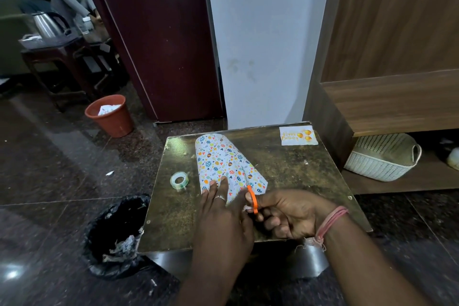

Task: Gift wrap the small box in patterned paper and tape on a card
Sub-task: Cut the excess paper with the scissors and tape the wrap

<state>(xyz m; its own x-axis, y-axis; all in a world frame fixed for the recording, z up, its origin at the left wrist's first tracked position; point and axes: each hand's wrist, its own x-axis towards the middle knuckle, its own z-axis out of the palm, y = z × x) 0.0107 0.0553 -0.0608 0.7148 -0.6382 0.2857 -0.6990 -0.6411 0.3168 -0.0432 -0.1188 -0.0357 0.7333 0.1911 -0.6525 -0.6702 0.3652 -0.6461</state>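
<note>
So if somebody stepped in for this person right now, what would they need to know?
Left hand: flat, fingers pressing the patterned paper down on the table.
Right hand: grips orange scissors, blades at the paper's near edge.
Tape roll lies left of the paper; birthday card at the far right corner.
The box isn't visible.
Left: finish cutting, wrap, tape, attach card.

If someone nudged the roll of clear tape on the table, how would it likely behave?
The tape roll lies flat on its side, so it would probably slide rather than roll. It looks small and hollow, so likely light. It sits near the table's left edge, so a leftward push might drop it.
</note>
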